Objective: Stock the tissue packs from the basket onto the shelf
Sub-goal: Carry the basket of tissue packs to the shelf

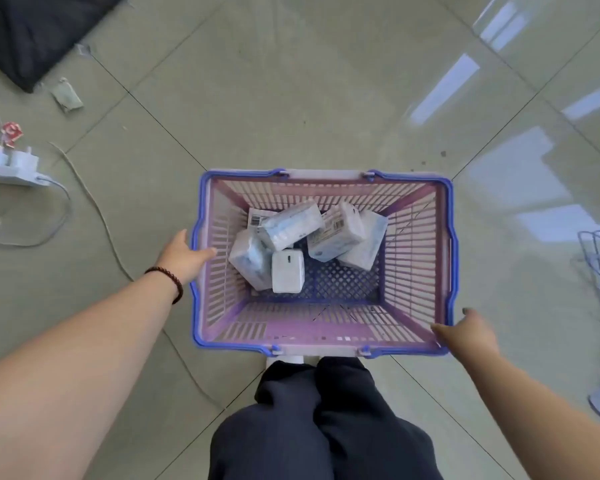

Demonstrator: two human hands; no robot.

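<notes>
Head view: left hand (182, 254), fingers (207, 252) straight, touches basket (451, 216) rim; right hand (466, 332) at corner, grip unclear.

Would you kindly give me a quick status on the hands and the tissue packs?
Left hand open on left rim of basket; right hand at near right corner, grip unclear. Tissue packs heaped in basket. Shelf not in view.

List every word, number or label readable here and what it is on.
Nothing can be read.
Barcode label in the basket: too blurred.
Barcode and print on a tissue pack: too small.
White marks on the red wrapper on the floor: unreadable.
</notes>
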